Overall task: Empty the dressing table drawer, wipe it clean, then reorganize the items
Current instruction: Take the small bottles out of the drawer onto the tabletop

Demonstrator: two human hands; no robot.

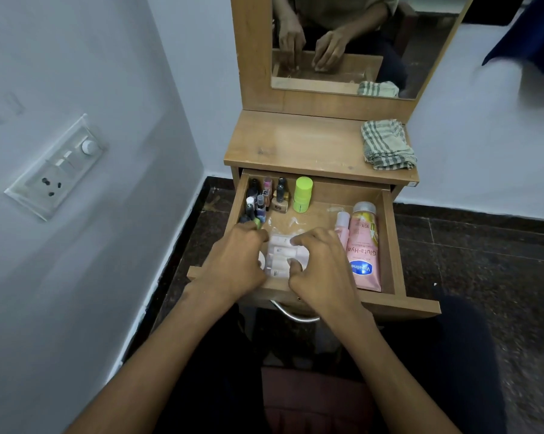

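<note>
Both hands are down in the open drawer [389,233] of the dressing table [295,145]. Left hand [236,261] and right hand [321,270] are curled, fingers bent around a bunch of small white tubes [280,255] near the drawer's front (can't tell how firm the grip is). Nail polish bottles [261,198] crowd the back left corner, with a lime green container [302,194] just beside them. Pink Vaseline tube [363,245] lies along the right wall, a smaller pink bottle [342,227] next to it. Checked cloth [386,145] sits on the tabletop.

Wall switchboard [56,169], dark floor [483,245].
</note>
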